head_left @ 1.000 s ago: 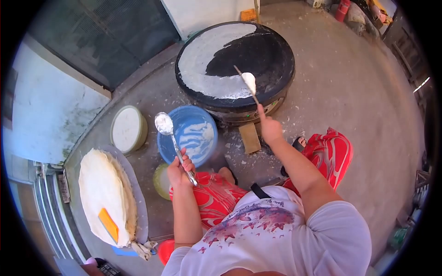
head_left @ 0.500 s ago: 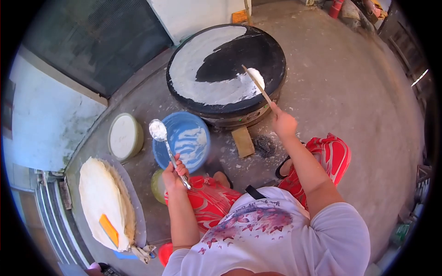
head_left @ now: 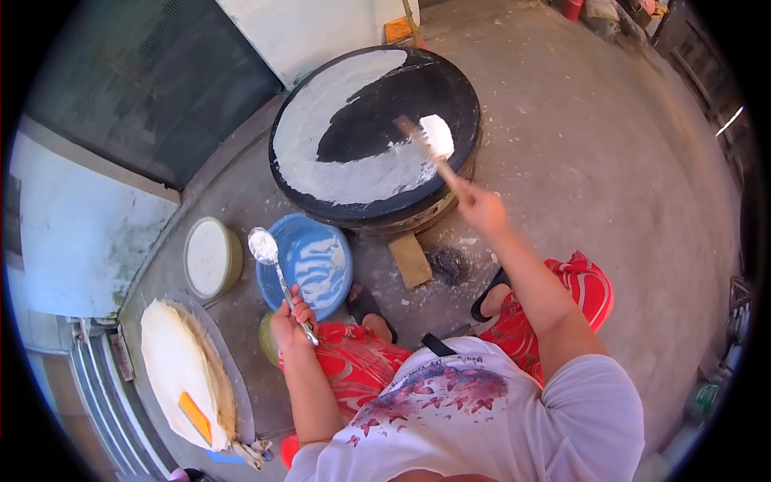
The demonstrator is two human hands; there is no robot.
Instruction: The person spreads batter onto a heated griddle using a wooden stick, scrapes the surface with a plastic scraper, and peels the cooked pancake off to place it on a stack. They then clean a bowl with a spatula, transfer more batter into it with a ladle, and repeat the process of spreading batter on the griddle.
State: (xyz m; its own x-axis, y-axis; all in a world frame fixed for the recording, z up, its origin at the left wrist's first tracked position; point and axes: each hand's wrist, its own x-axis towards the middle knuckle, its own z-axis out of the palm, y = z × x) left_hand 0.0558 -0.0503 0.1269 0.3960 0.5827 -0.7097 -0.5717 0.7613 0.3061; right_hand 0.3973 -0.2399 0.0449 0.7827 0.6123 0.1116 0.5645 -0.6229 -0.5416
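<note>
My right hand [head_left: 483, 210] grips a wooden spreader [head_left: 440, 165], blurred a little by motion, its far end over the round black griddle [head_left: 450, 88]. White batter [head_left: 305, 136] coats the griddle's left and near side in a curved band. A thicker dollop of batter [head_left: 436, 136] lies just right of the spreader. In my left hand [head_left: 293, 321] is a metal spoon [head_left: 281, 281], its bowl smeared white and held over the rim of a blue basin [head_left: 347, 273]. White residue streaks the inside of that basin.
A tub of white batter [head_left: 207, 257] stands left of the basin. Stacked thin flatbreads [head_left: 181, 361] lie at lower left with an orange-handled tool [head_left: 195, 418] on top. A brown block [head_left: 411, 261] and a dark scouring pad [head_left: 448, 265] sit before the griddle.
My right hand has shifted the spreader slightly left and nearer on the griddle, beside the dollop. The left hand still holds the spoon over the basin's edge. The whole view has shifted a little.
</note>
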